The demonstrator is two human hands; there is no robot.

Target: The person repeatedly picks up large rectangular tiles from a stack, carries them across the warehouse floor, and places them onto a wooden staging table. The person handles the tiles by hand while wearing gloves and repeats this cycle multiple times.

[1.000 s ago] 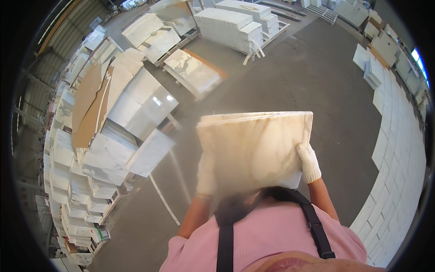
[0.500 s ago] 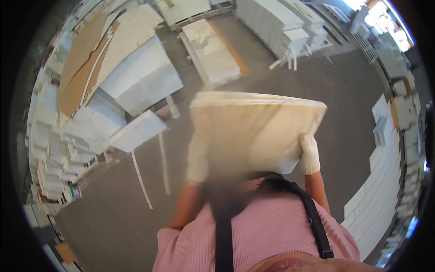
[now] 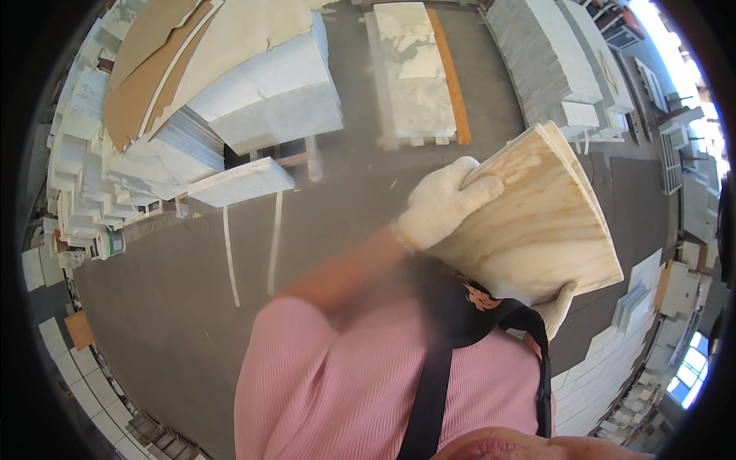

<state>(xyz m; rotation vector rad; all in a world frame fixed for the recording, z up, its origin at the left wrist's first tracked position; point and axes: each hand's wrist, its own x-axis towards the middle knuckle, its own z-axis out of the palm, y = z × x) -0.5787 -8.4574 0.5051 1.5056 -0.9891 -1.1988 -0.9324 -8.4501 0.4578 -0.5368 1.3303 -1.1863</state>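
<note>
I carry a stack of cream stone tiles with tan veins [image 3: 540,222] in front of my chest, tilted up to the right. My left hand [image 3: 441,203], in a white knit glove, grips the stack's near left corner from above. My right hand [image 3: 556,310], also gloved, supports the stack from below at its lower edge; only its fingers show. Both arms come up from a pink shirt crossed by a black strap.
White marble slabs and brown boards are piled on a rack [image 3: 222,100] at upper left. A veined slab lies on a pallet [image 3: 414,69] at the top. Stacked tiles [image 3: 552,69] stand upper right and along the right edge [image 3: 613,368]. Grey concrete floor [image 3: 169,307] lies between.
The view has swung to the right and the tile stack has shifted right and tilted. My left hand now sits on its upper left corner instead of its left side.
</note>
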